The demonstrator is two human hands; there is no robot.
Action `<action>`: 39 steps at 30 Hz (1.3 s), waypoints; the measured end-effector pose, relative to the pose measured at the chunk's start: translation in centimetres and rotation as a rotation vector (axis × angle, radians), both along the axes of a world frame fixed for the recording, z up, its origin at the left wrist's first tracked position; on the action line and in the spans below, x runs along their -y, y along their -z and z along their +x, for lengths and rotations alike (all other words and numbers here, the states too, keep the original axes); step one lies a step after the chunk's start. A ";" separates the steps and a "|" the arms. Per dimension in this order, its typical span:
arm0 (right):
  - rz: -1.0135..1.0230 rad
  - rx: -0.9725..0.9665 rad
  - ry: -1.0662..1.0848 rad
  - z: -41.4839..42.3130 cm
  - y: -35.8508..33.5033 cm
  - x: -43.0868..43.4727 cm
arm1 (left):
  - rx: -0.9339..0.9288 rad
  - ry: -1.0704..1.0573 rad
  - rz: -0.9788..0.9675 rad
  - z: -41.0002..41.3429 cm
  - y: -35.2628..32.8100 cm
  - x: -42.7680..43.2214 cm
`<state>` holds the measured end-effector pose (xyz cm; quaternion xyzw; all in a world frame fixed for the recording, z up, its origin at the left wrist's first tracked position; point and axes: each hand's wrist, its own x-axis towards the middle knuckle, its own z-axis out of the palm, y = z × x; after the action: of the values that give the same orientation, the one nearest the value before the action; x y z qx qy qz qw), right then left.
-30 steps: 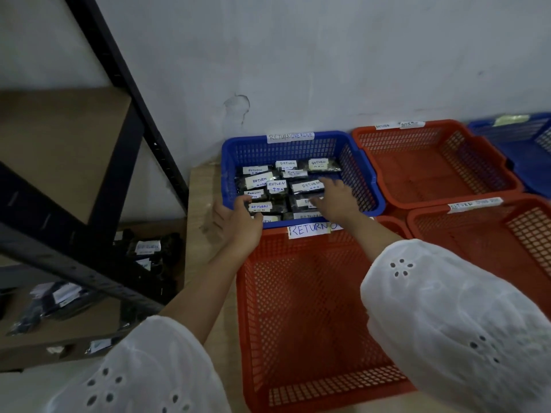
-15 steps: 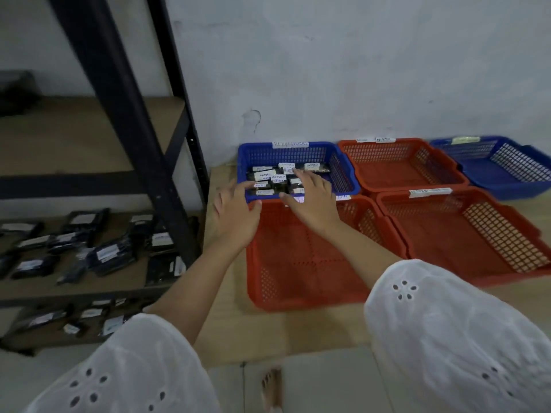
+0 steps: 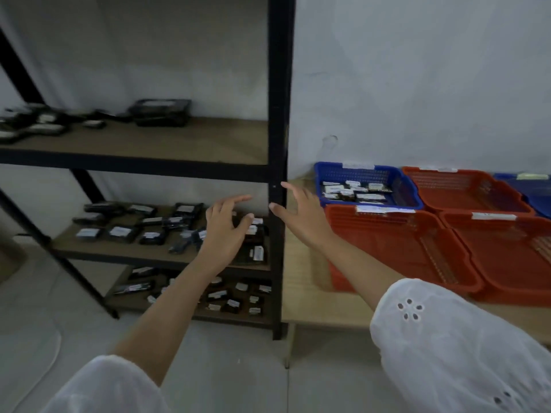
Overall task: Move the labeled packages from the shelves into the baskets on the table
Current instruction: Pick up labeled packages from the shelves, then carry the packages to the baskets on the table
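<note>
No writing reads for me here. The white strip (image 3: 384, 209) on the near red basket (image 3: 387, 248) and the slips on the packages (image 3: 119, 232) are all smeared by blur, though a second ago that strip began with RETURN.

The packages are small, flat, dark-wrapped packets, each with a white label on top. Most lie scattered across the middle shelf (image 3: 155, 257), with more on the boards above and below. A batch already sits in the blue basket (image 3: 325, 174) at the back left corner of the table (image 3: 304, 293).

My view of the left hand (image 3: 226, 231) shows its fingers apart and loosely bent, holding nothing, in front of the right end of the middle shelf. The right hand (image 3: 301, 216) is also spread and empty, its thumb tip at the rack's black post (image 3: 278, 114).

Half a second ago both hands were at the near rim of the blue basket. Since then they have come left to the rack, and the camera has swung with them to take in all three shelf boards.
</note>
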<state>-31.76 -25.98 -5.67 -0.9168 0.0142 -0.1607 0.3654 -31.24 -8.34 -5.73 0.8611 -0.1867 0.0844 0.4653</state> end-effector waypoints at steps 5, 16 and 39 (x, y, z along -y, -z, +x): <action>0.147 0.037 -0.125 4.9 -1.6 -11.2 | -0.004 0.043 -0.105 3.5 -1.9 -11.9; 0.375 0.016 -0.295 15.5 -4.6 -33.2 | -0.054 -0.065 -0.320 12.9 -4.0 -33.2; 0.094 -0.192 -0.104 44.7 -4.8 -48.9 | -0.019 -0.194 -0.295 40.2 -4.1 -48.4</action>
<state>12.99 22.88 -0.83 -0.9092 0.0090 -0.0520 0.4130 8.99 40.06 -1.65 0.7983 -0.0840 0.1469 0.5779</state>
